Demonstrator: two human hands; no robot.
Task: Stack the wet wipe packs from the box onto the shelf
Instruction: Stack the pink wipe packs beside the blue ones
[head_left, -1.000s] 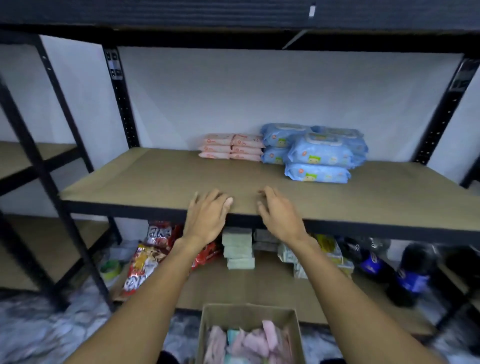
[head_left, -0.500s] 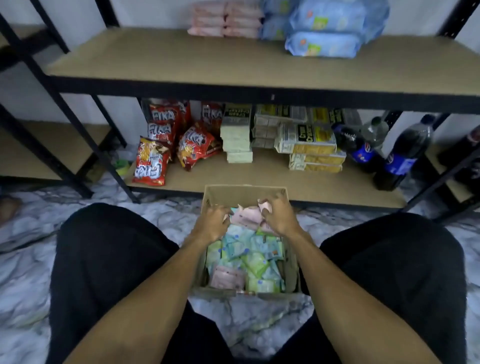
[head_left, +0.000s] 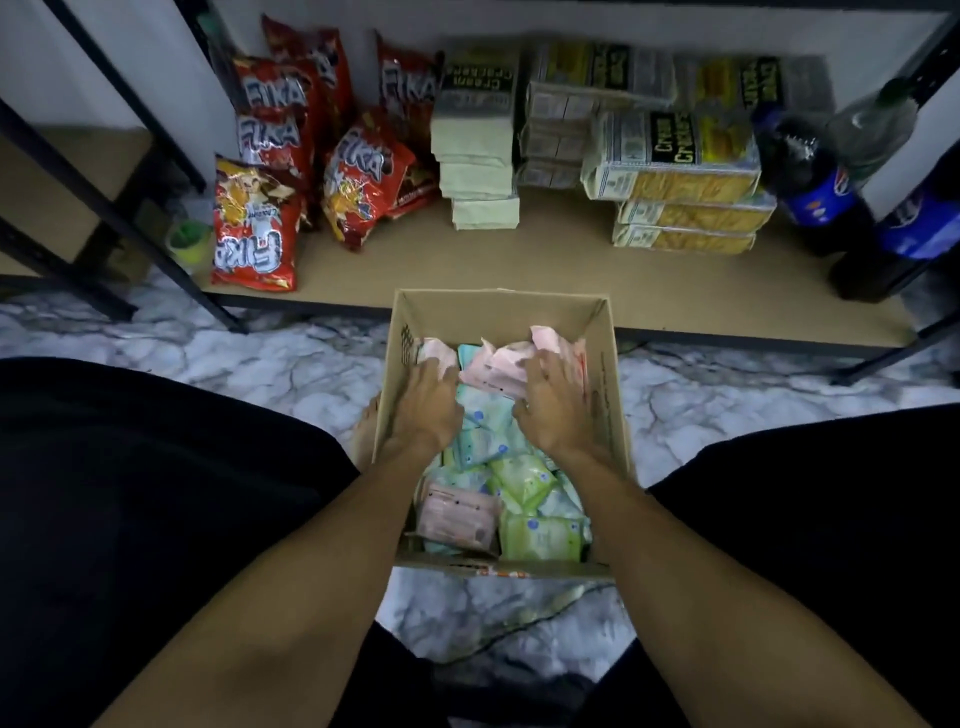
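Head view.
- Item 1: cardboard box, on the marble floor, between the person's knees.
- Item 2: pink wet wipe packs, at the box's 12 o'clock end.
- Item 3: green and blue packs, at its 6 o'clock end.
- Item 4: left hand, in the box at 11 o'clock. Fingertips are buried among the pink packs; grip cannot be told.
- Item 5: right hand, at 1 o'clock. Fingers are spread over a pink pack; grip cannot be told.
- Item 6: bottom shelf, at 12 o'clock from the box.
  - Snack bags at 10 o'clock.
  - Cracker packs at 1 o'clock.
  - Soda bottles at 2 o'clock.
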